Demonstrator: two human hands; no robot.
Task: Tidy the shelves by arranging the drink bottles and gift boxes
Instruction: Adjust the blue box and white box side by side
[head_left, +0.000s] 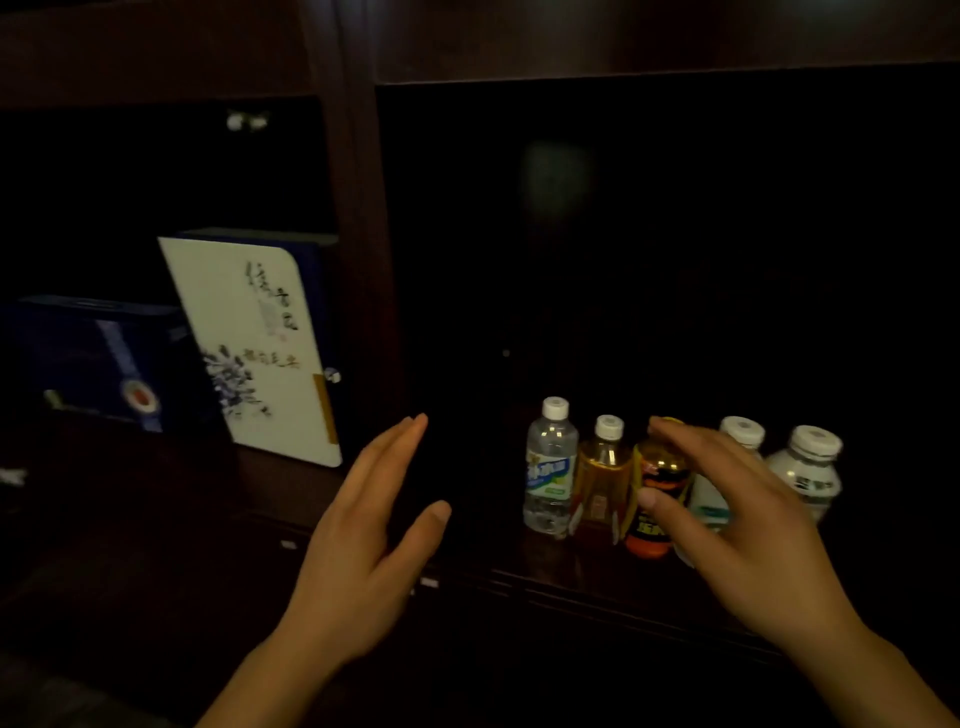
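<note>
Several small drink bottles stand in a row on the dark shelf (571, 571): a clear water bottle (550, 467), an amber tea bottle (602, 473), an orange-labelled bottle (657, 499) and two white bottles (808, 467). My right hand (737, 514) hovers spread in front of the orange-labelled bottle, fingers over its cap and thumb by its label; a firm grip does not show. My left hand (374, 535) is held flat with straight fingers left of the bottles and holds nothing. In the left compartment a white gift box (260, 353) with calligraphy leans upright beside a dark blue gift box (104, 364).
A wooden upright post (358, 260) divides the two compartments. The right compartment behind the bottles is dark and deep. A shelf board (623, 41) runs above. The lower front edge of the cabinet lies below my hands.
</note>
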